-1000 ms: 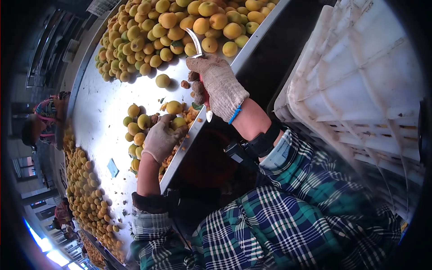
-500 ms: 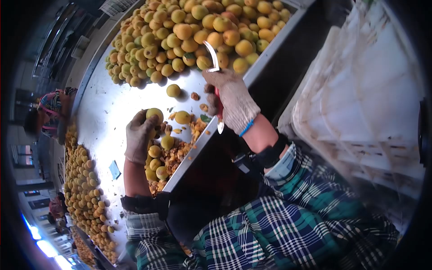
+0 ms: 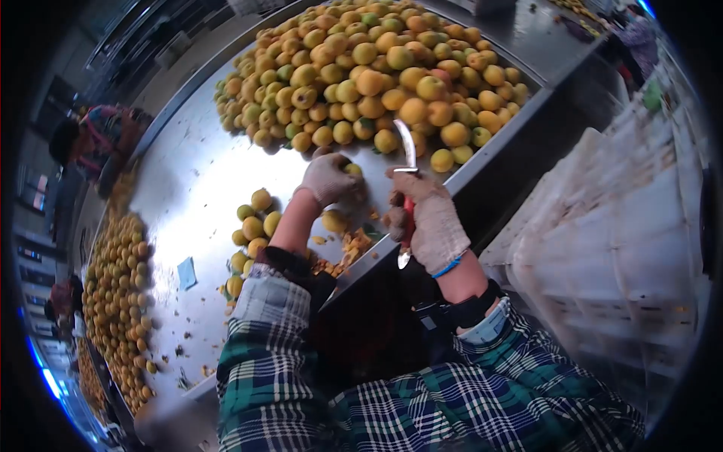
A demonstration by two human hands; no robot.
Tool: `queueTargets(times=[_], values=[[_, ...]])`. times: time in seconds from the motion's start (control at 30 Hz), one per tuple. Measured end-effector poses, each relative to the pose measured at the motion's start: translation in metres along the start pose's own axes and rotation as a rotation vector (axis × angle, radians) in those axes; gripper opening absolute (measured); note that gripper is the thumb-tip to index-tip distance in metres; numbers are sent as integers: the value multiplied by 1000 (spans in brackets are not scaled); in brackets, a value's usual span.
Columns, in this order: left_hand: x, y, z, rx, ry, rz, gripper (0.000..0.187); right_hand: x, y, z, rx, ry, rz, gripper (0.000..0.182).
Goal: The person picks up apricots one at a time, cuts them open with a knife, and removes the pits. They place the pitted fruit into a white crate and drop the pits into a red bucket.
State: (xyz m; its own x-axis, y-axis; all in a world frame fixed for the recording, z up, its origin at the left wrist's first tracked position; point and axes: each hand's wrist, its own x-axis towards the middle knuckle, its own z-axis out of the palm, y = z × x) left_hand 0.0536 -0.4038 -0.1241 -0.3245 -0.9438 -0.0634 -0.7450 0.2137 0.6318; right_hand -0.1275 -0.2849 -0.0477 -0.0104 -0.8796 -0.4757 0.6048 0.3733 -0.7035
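My right hand (image 3: 435, 226), in a pale, soiled knit glove, grips the red handle (image 3: 409, 220) of a knife with a curved blade (image 3: 407, 143), which points up and away from me. To its left, my left hand (image 3: 327, 179), also gloved, has its fingers curled about a yellow apricot (image 3: 352, 171) just above the metal table; the fingertips are blurred. Below that hand lies another apricot (image 3: 334, 221). Cut apricot scraps (image 3: 354, 245) are heaped along the table's near edge. Several loose apricots (image 3: 261, 200) sit left of my left forearm.
A big pile of apricots (image 3: 361, 75) covers the far part of the metal table (image 3: 177, 218). Another heap (image 3: 117, 301) lines the left side, near a blue scrap (image 3: 187, 273). White crates (image 3: 602, 233) stand at right. Other people (image 3: 105, 139) are beyond the table.
My left hand has let go of one apricot, moved away toward the big pile and closed on another. My right hand still holds the knife. The whole view has shifted.
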Motion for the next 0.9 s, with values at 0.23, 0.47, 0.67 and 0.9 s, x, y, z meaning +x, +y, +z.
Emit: queueTargets(times=[0.23, 0.47, 0.67, 0.9], values=[[-67, 14, -27, -689, 241, -216, 41, -9, 5, 7, 15, -83, 16, 24], [-314, -14, -120, -394, 706, -393, 42, -4, 26, -8, -43, -87, 7, 23], [-602, -54, -87, -279, 865, -1072, 37, 11, 31, -18, -98, -107, 61, 20], [-846, -118, 82, -476, 1062, -1478, 22, 25, 36, -22, -128, -70, 69, 21]])
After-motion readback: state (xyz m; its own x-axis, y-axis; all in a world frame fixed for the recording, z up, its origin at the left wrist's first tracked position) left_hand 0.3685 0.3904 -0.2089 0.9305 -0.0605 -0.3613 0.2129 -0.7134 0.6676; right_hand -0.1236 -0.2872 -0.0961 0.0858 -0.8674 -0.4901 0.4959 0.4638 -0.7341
